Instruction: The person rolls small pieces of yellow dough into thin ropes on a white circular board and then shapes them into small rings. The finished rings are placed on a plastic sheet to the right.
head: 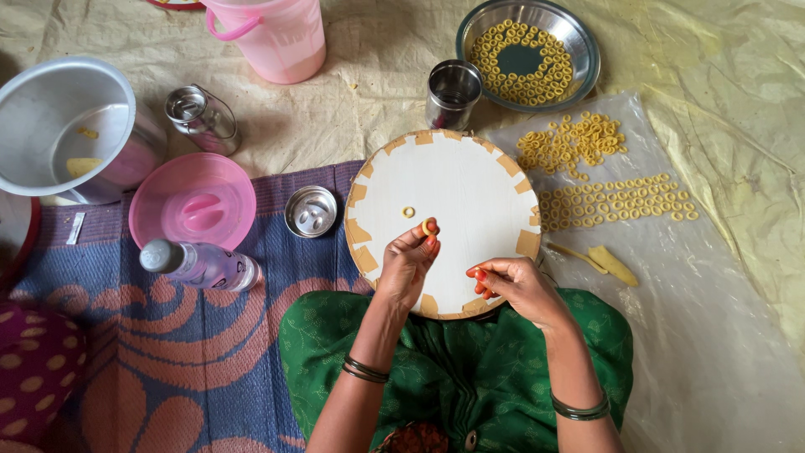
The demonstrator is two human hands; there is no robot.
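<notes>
On the round white board (457, 201), resting across the person's lap, both hands work near its lower edge. Left hand (408, 264) is pinched narrow, fingertips closed on a small yellow dough ring (428, 226) held upright just above the board surface; the pinch likely keeps the soft loop from collapsing. Right hand (518, 287) sits at the board's lower right rim, fingers curled in tight w/ thumb against them; can't tell if anything is between them. One finished ring (408, 211) lies flat on the board, just left of & a bit above the held one, close but not touching.

Off the board's upper right, on clear plastic sheet (721, 335), lie a loose heap of rings (570, 141) & below it tidy rows of rings (616, 201), spread apart, prob. so they dry w/o sticking. Steel plate (584, 38) beyond the board's top right holds more rings around a bare centre. Yellow dough strips (610, 264) lie just right of the board, within reach of the right hand. Left of the board: small steel bowl (310, 211), pink lid (193, 201), plastic bottle (201, 264) lying on its side. Steel cup (453, 92) stands at the board's top edge.
</notes>
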